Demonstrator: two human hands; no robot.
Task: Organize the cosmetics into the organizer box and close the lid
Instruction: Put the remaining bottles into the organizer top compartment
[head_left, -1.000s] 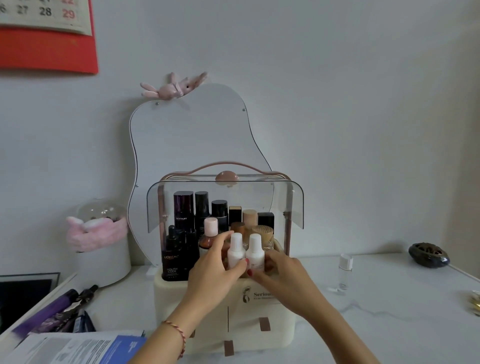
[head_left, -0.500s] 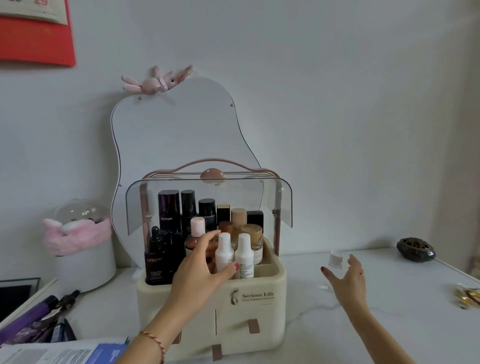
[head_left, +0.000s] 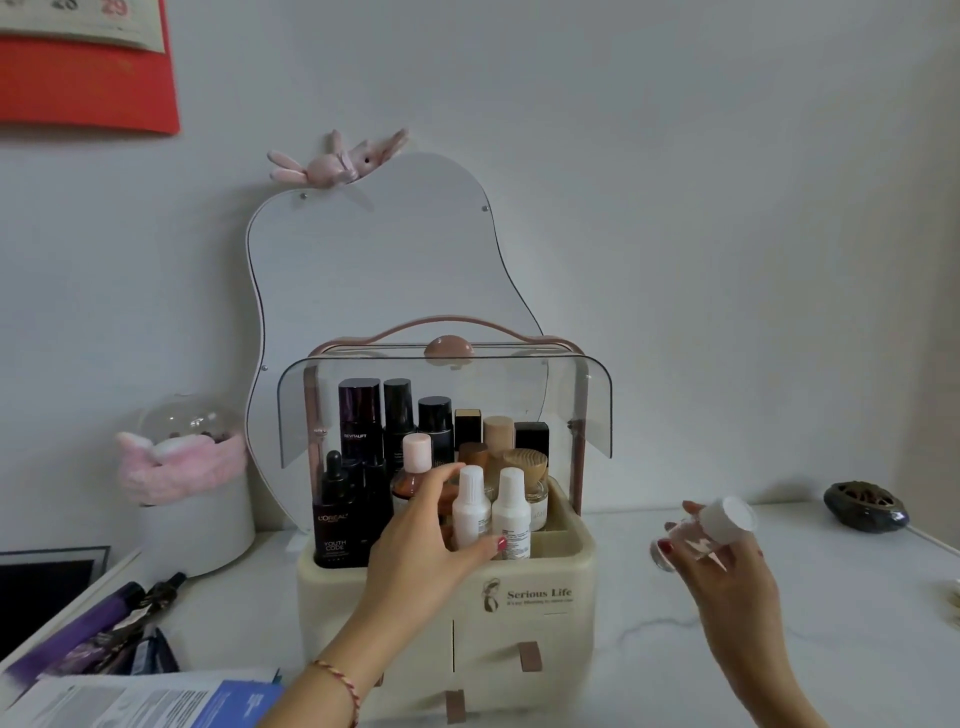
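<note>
A cream organizer box (head_left: 566, 571) stands at the table's middle, its clear lid (head_left: 597, 410) raised. Several dark, tan and pink-capped bottles fill it. Two small white bottles (head_left: 491, 506) stand at its front edge. My left hand (head_left: 421, 545) reaches into the box, its thumb and fingers curled around the left white bottle. To the right of the box, my right hand (head_left: 727, 571) holds a small clear bottle with a white cap (head_left: 701, 530), lifted off the table and tilted.
A pear-shaped mirror (head_left: 374, 270) leans on the wall behind the box. A white jar with a pink band (head_left: 192, 493) stands left. A dark ornament (head_left: 865, 506) lies far right. Papers and a purple tube (head_left: 98, 634) lie at front left.
My right hand left the white bottles, moved right to the clear bottle on the table and picked it up. My left hand stayed at the white bottles.
</note>
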